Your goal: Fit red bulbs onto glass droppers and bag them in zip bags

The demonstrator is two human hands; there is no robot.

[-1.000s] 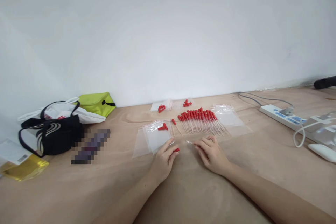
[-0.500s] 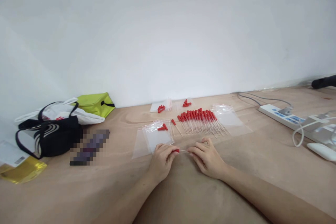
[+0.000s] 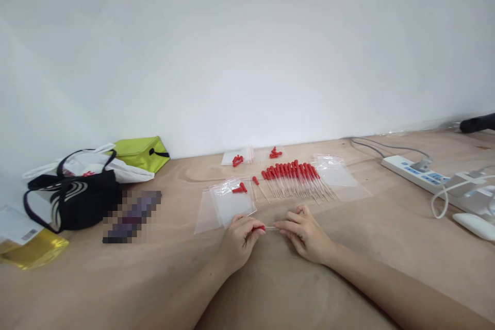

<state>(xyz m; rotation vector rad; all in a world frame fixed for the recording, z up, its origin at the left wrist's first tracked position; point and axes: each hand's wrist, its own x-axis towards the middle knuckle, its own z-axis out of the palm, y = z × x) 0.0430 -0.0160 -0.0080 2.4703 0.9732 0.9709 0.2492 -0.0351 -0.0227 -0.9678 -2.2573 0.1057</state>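
My left hand [image 3: 240, 240] pinches a red rubber dropper bulb [image 3: 260, 228], its fingers closed around it. The thin clear dropper tube [image 3: 271, 228] runs from the bulb to my right hand [image 3: 303, 234], whose thumb and fingers grip its other end. Beyond my hands lies a row of red-capped droppers [image 3: 292, 178], side by side with bulbs toward the wall. One single dropper [image 3: 260, 188] rests apart, left of the row. Two loose red bulbs [image 3: 240, 188] lie on a clear zip bag [image 3: 231, 209] just past my left hand.
More red bulbs [image 3: 237, 160] and thin tubes lie near the wall. Flat clear bags [image 3: 340, 175] lie right of the row. A power strip [image 3: 415, 172] with cables and a white mouse-like object [image 3: 474, 225] are at right. Black [image 3: 88, 198] and green [image 3: 137, 152] bags stand left.
Both hands have stayed nearly in place, the joined bulb and tube shifting slightly toward me. My left fingers now cover more of the bulb. The other things have not moved.
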